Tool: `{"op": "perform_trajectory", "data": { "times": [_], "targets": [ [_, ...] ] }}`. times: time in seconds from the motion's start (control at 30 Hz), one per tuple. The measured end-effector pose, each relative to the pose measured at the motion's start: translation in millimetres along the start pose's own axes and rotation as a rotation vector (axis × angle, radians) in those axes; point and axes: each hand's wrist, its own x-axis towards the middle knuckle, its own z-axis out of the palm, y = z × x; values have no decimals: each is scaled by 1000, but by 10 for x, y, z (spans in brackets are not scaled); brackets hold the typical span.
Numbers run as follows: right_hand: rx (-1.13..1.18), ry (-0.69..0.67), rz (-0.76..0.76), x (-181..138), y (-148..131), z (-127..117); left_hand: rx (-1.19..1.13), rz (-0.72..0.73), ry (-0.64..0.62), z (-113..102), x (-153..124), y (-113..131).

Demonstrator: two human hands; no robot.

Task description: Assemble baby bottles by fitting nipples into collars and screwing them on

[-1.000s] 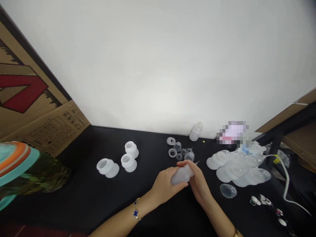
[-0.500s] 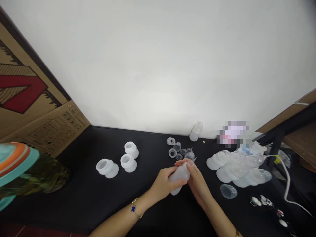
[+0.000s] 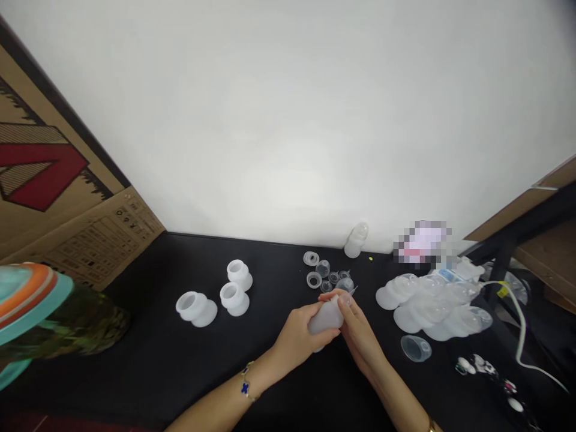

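Note:
My left hand is wrapped round a frosted white silicone bottle-like piece, held just above the black table. My right hand closes on the piece's upper end, fingertips pinching at its small clear tip. Just beyond my hands lie several small clear rings and caps. Three white silicone pieces stand to the left. A heap of clear dome-shaped covers lies to the right, with one loose clear cup in front of it.
A finished frosted bottle stands against the white wall. Cardboard boxes lean at the left above a teal and orange object. At the right are a white cable, small clips and a dark frame.
Both hands have turned the frosted piece slightly and lifted its tip end; they stay in the same spot. Nothing else on the table moved.

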Motion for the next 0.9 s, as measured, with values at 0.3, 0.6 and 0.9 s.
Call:
{"op": "perform_trajectory", "data": {
  "times": [0.3, 0.6, 0.9],
  "targets": [
    [9, 24, -52, 0, 48, 25, 209, 86, 58, 39, 6, -123],
    [37, 81, -86, -27, 58, 83, 391, 192, 128, 84, 10, -266],
    [54, 98, -74, -32, 29, 80, 415, 189, 133, 96, -5, -294]
  ]
}}
